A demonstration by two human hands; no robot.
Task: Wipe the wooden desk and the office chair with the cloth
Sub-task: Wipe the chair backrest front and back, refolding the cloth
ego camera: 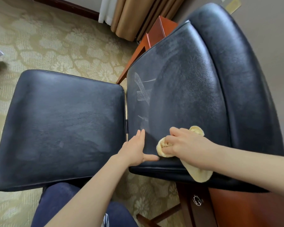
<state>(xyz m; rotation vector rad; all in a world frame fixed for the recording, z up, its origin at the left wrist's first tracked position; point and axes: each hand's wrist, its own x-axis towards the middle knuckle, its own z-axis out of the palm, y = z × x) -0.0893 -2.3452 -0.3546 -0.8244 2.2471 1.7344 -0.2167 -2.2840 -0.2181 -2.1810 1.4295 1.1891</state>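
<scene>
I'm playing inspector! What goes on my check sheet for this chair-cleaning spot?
Surface: black leather chair backrest, hazy, with white streaks; black leather seat, hazy too.
Job's things: yellow cloth, bunched on the backrest; reddish-brown wooden desk, partly hidden by the chair.
Clutter: nothing seen.
Grips: left hand flat on the backrest's edge; right hand holds the cloth.
Cables: nothing seen.
Surroundings: beige patterned carpet, tan curtains.

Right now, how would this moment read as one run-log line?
step: wiping backrest | right hand: grips yellow cloth on backrest | left hand: flat on backrest | white smears: on backrest, unwiped
</scene>
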